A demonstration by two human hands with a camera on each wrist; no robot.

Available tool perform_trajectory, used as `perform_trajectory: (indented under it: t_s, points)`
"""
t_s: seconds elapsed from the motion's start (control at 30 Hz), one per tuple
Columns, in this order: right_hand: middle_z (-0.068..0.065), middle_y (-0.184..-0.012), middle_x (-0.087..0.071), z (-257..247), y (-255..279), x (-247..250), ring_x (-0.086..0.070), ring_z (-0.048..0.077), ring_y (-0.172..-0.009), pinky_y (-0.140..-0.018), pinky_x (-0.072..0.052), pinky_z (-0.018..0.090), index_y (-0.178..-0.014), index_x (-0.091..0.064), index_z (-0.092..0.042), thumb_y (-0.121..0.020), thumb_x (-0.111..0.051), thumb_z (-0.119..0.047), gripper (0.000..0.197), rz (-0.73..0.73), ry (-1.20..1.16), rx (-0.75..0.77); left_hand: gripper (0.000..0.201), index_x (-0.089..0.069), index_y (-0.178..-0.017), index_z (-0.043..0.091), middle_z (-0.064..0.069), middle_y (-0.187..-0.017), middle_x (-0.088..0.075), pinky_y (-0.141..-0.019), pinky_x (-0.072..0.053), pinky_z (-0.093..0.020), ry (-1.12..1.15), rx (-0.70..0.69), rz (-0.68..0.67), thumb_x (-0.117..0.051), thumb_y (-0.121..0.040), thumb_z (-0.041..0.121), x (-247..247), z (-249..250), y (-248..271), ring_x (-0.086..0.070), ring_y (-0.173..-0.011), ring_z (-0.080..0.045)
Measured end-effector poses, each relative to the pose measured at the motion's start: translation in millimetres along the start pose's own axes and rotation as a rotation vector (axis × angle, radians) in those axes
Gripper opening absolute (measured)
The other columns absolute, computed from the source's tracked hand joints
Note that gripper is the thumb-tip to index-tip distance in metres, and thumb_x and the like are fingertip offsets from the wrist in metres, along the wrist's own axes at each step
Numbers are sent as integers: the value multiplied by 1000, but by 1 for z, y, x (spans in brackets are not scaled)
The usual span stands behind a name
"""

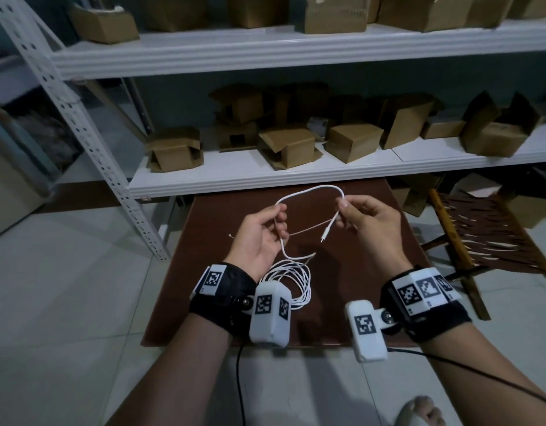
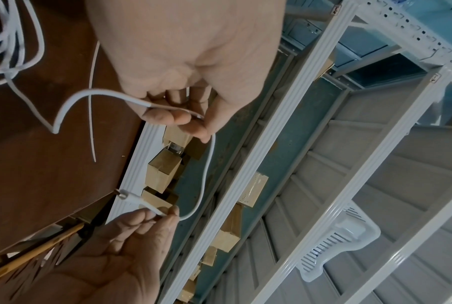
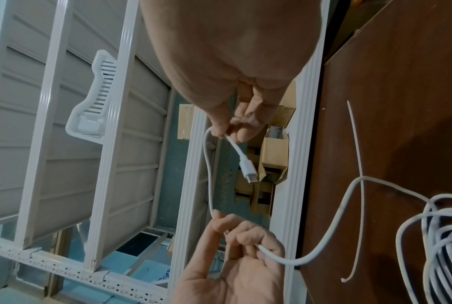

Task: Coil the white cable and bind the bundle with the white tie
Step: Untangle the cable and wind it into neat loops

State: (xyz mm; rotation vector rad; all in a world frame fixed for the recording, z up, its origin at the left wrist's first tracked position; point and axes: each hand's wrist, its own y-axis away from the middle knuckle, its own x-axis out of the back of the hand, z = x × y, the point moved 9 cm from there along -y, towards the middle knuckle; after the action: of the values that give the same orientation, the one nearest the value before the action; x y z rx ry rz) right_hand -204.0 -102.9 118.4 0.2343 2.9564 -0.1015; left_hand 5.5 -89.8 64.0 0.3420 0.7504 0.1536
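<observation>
A white cable (image 1: pixel 308 189) arches between my two hands above the brown table (image 1: pixel 373 272). My left hand (image 1: pixel 279 219) grips the cable in curled fingers (image 2: pixel 168 117). My right hand (image 1: pixel 342 214) pinches it between thumb and fingers just behind the connector (image 1: pixel 325 233), which hangs down (image 3: pixel 248 166). The rest of the cable lies in a loose pile (image 1: pixel 293 284) on the table near my left wrist. The thin white tie (image 1: pixel 308 229) lies flat on the table under my hands, its head end (image 1: pixel 230 235) sticking out left; it shows as a thin tie (image 3: pixel 360 164) beside the pile.
A white metal shelf rack (image 1: pixel 265 176) with several cardboard boxes (image 1: pixel 353 141) stands just behind the table. A wooden folding chair (image 1: pixel 487 235) sits to the right. A perforated rack upright (image 1: pixel 90 142) slants down at the left. Tiled floor surrounds the table.
</observation>
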Motion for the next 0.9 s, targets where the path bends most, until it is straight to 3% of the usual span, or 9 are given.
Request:
perform_trajectory:
  t_s: [0.17, 0.3, 0.47, 0.6, 0.77, 0.9]
  points:
    - [8, -67, -66, 3, -2, -5, -55, 12, -54, -57, -47, 17, -96, -74, 1, -95, -74, -1, 3, -15, -13, -4, 13, -75, -104, 11, 4, -78, -67, -65, -50, -20, -126, -112, 54, -63, -104, 15, 2, 4, -6, -58, -68, -8]
    - [7, -72, -71, 5, 2, -10, -61, 14, -60, -63, -54, 21, -96, -77, -6, -93, -75, -1, 6, -71, -8, -25, 15, -77, -107, 14, 4, -80, -71, -61, -49, -18, -192, -122, 53, -63, -104, 21, 1, 2, -4, -59, -67, -7]
    - [17, -78, -72, 16, 15, -20, -71, 16, -64, -66, -63, 22, -103, -74, 2, -91, -75, 5, 13, -129, -116, -176, 18, -76, -110, 17, 4, -83, -71, -64, -49, -18, -183, -117, 4, -61, -106, 25, -10, -2, 2, -60, -67, -6]
    - [17, -79, -75, 21, 20, -22, -75, 18, -67, -72, -65, 25, -100, -69, 4, -90, -74, 8, 12, -109, -208, -255, 18, -75, -107, 14, 1, -85, -72, -73, -51, -22, -77, -75, -17, -58, -107, 21, -18, -8, 5, -67, -74, -8]
    - [23, -83, -75, 26, 23, -28, -78, 24, -71, -84, -64, 32, -93, -67, 6, -88, -73, 12, 9, -114, -273, -322, 17, -72, -103, 8, -6, -95, -76, -96, -55, -34, 148, 4, -47, -58, -105, 17, -25, -16, 6, -72, -93, -20]
    - [22, -83, -75, 33, 28, -37, -79, 28, -72, -75, -67, 30, -79, -61, 2, -87, -71, 16, 19, -149, -251, -362, 18, -70, -98, 6, -7, -92, -74, -87, -57, -32, 286, -27, -41, -56, -106, 14, -25, -12, 4, -74, -91, -21]
